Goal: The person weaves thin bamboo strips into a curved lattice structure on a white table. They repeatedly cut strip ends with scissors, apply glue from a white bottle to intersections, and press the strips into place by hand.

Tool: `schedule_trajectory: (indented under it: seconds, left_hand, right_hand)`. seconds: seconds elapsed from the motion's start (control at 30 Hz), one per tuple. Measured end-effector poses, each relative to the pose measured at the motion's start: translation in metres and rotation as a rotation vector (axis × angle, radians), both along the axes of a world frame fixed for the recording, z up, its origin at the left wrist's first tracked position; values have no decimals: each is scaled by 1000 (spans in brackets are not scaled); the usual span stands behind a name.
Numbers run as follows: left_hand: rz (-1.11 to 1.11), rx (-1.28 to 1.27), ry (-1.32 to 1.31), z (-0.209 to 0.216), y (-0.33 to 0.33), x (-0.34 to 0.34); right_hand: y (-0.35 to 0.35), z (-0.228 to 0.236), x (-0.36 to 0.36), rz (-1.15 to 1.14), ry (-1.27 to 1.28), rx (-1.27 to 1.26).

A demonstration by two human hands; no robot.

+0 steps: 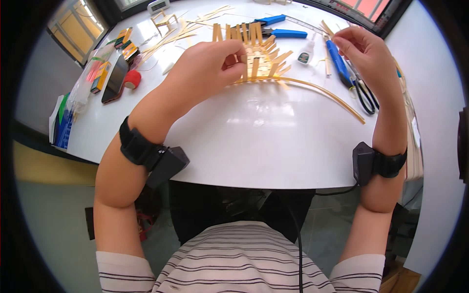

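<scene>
A small woven piece of bamboo strips (259, 61) lies on the white table, its loose ends fanning outward. A long thin curved bamboo rod (322, 89) runs along its near edge and bends off to the right. My left hand (207, 66) is closed, with thumb and fingers pinched at the left side of the weave; it covers part of that side. My right hand (365, 51) is raised at the right with its fingers curled and the thumb near the index finger. What sits between those fingertips cannot be made out. Just below them lies a blue utility knife (338, 61).
A small white glue bottle (306, 52) and blue-handled pliers (288, 33) are beyond the weave. Black-handled scissors (364, 95) lie at the right. Loose bamboo strips (183, 34), a tiny chair (163, 20), red tape (132, 79) and a phone (116, 80) are at the left.
</scene>
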State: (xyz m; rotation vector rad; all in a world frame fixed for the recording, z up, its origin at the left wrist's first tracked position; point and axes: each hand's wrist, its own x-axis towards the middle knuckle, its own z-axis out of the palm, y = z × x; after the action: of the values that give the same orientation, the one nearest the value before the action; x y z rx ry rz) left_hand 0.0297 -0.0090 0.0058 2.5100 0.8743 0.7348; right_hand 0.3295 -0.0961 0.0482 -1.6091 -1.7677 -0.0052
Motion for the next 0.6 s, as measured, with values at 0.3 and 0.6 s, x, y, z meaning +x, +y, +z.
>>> schedule_trajectory:
  seconds: [0.3, 0.6]
  left_hand:
    - [4, -49, -3, 0, 1, -1]
    - [-3, -41, -15, -1, 0, -2]
  right_hand:
    - [-17, 5, 58, -408, -227, -585]
    - [-9, -5, 71, -397, -189, -665]
